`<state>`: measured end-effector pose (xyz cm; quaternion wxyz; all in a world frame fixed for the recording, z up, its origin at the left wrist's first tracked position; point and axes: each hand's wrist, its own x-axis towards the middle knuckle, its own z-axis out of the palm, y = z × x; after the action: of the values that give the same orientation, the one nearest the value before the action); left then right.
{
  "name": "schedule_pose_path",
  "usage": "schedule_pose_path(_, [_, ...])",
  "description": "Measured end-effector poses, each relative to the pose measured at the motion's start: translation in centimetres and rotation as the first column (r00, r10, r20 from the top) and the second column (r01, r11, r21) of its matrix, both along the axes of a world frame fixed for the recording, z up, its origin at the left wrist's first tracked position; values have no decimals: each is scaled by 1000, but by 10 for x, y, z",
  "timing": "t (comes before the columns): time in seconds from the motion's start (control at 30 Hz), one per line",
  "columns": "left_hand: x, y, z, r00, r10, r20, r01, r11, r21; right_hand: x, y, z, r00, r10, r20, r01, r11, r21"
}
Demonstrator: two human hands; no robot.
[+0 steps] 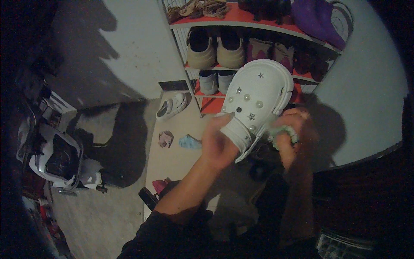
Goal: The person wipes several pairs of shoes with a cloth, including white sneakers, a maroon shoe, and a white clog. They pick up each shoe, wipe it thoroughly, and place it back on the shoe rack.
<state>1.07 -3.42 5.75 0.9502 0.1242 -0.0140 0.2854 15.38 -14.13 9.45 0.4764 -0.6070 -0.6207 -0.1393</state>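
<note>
A white foam clog (270, 77) with star-shaped and pearl-like studs is held up in front of the shoe rack, its toe towards the top. My left hand (221, 140) grips it at the heel end, with the thumb on top by the heel strap. At the clog's right side, my right hand (291, 136) is curled around a pale green and white brush or cloth (284, 133), blurred, so its kind is unclear. Whether this thing touches the clog cannot be told.
The shoe rack (220, 68) with red shelves holds several shoes. Another white clog (172, 106) lies on the floor beside it. A pink cloth item (165, 139) and a light blue one (190, 141) lie nearer. A white and black object (58, 158) stands at left.
</note>
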Motion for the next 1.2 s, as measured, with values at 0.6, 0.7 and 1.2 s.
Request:
schedule_pose_path(0.6, [-9, -13, -5, 853, 153, -499, 21, 945, 326, 4, -2, 1, 961, -242, -130, 256, 961, 107])
schedule_pose_path(0.7, [-3, -10, -14, 807, 325, -494, 37, 806, 591, 6, -3, 14, 927, -369, -65, 374, 911, 171])
schedule_pose_path(1.2, [8, -18, -23, 766, 626, -149, 99, 115, 988, 4, 1, 13, 942, -331, 51, 317, 931, 182])
